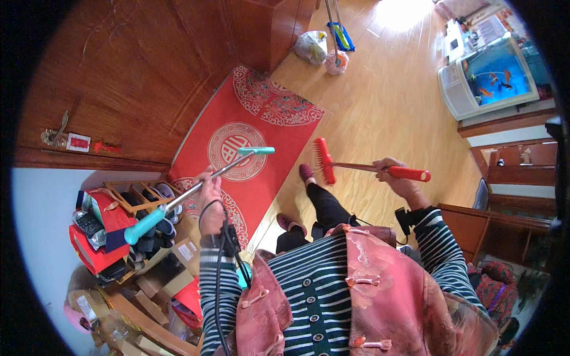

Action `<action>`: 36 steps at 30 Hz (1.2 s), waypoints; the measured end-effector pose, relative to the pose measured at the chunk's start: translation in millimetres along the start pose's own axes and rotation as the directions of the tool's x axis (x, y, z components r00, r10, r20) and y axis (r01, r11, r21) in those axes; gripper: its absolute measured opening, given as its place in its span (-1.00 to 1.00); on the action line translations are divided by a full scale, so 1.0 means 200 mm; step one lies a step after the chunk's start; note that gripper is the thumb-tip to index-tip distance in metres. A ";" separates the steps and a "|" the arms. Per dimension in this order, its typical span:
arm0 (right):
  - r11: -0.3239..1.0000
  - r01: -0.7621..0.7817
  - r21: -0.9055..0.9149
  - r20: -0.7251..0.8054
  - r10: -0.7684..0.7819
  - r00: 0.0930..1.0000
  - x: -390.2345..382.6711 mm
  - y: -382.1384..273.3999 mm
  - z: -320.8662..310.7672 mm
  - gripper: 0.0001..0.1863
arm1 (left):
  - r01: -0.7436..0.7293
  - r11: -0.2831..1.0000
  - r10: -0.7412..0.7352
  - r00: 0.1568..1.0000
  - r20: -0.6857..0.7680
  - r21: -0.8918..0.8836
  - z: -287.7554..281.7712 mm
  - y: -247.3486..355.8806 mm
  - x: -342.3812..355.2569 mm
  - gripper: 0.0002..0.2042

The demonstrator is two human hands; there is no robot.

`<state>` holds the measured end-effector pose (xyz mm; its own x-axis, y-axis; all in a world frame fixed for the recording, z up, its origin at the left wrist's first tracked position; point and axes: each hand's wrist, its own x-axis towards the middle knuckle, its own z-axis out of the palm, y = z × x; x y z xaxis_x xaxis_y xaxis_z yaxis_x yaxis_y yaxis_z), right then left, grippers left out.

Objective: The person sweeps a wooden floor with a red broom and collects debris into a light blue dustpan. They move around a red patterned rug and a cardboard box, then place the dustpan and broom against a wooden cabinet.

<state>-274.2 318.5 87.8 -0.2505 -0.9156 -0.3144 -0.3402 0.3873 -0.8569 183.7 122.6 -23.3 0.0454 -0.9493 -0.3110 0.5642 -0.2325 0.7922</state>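
Observation:
My left hand [209, 196] is closed round the metal shaft of a teal-handled tool [189, 193]. This tool has a narrow teal crosspiece at its far end and a thick teal grip with a dark blue end toward the lower left. A long-handled red brush [325, 163] is in my right hand [393, 172], its fingers wrapped near where the metal rod meets the red grip. The bristles face left. Both tools are held up in front of me, their heads pointing toward each other but apart.
A red patterned mat [261, 113] lies before the wooden door [119, 71]. Shoes on a wooden rack [142, 199] and cardboard boxes [172, 264] crowd the left. A mop [336, 62] and a filled plastic bag [311, 47] stand ahead. Far right is a fish tank [499, 77].

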 end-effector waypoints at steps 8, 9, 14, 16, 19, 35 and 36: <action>0.985 -0.173 0.010 -0.230 0.171 0.958 -0.18 0.50 -0.44 -0.83 | 0.114 0.992 -0.121 0.983 0.136 0.060 0.60 -0.26 0.38 -0.97; 0.976 -0.217 0.009 -0.258 0.211 0.943 -0.17 0.58 -0.47 -0.84 | 0.105 0.992 -0.117 0.978 0.173 0.073 0.70 -0.30 0.43 -0.97; 0.985 -0.154 -0.075 -0.232 0.133 0.964 -0.03 0.82 -0.68 -0.91 | 0.080 0.983 -0.109 0.978 0.177 0.166 1.24 -0.53 0.61 -0.93; 0.984 -0.175 -0.040 -0.217 0.163 0.963 0.07 0.85 -0.78 -0.90 | 0.084 0.974 -0.121 0.979 0.166 0.211 1.48 -0.61 0.68 -0.93; 0.965 -0.190 -0.180 -0.122 0.169 0.978 0.17 0.86 -0.96 -0.88 | 0.023 0.966 -0.068 0.984 0.166 0.258 1.81 -0.76 0.79 -0.93; 0.758 -0.400 0.516 -0.210 0.564 0.798 0.40 1.00 -1.13 -0.80 | -0.699 0.445 0.462 0.715 0.525 0.560 3.21 -1.31 1.69 -0.99; 0.792 -0.347 0.502 -0.239 0.513 0.825 0.43 0.99 -1.13 -0.80 | -0.701 0.451 0.458 0.713 0.530 0.553 3.25 -1.36 1.74 -0.99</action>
<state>-566.9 340.8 -16.7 -0.5978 -0.5307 -0.6008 0.2723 0.5704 -0.7749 -490.0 -282.4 -5.6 -0.1459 -0.8959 0.4196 -0.2325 0.4433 0.8657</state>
